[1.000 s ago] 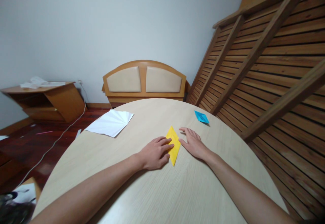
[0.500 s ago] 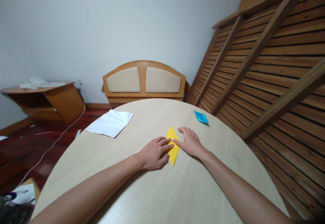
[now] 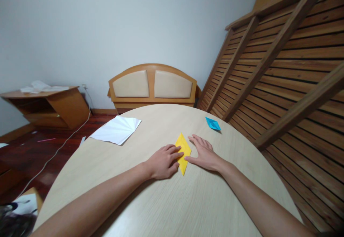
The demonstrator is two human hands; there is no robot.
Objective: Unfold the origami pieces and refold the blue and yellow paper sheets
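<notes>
A folded piece of yellow paper (image 3: 185, 150), shaped like a long diamond, lies flat on the round table with one point toward me. My left hand (image 3: 165, 162) rests beside it, and its spread fingertips press on the paper's left half. At the paper's lower right edge is the thumb of my right hand (image 3: 202, 153). The other fingers of that hand are stretched out to the right of the paper, apart from the thumb. Part of the paper's left edge is hidden under my left fingers.
A blue folded paper (image 3: 213, 124) lies at the table's far right. On the far left is a creased white sheet (image 3: 116, 130). Behind the round table (image 3: 161, 208) stands a padded headboard (image 3: 152, 83); a slatted wooden frame (image 3: 268, 68) leans on the right.
My right hand has shifted slightly right and toward me; its thumb has slid from the paper's middle to its lower right edge. My left hand and the paper stay in place.
</notes>
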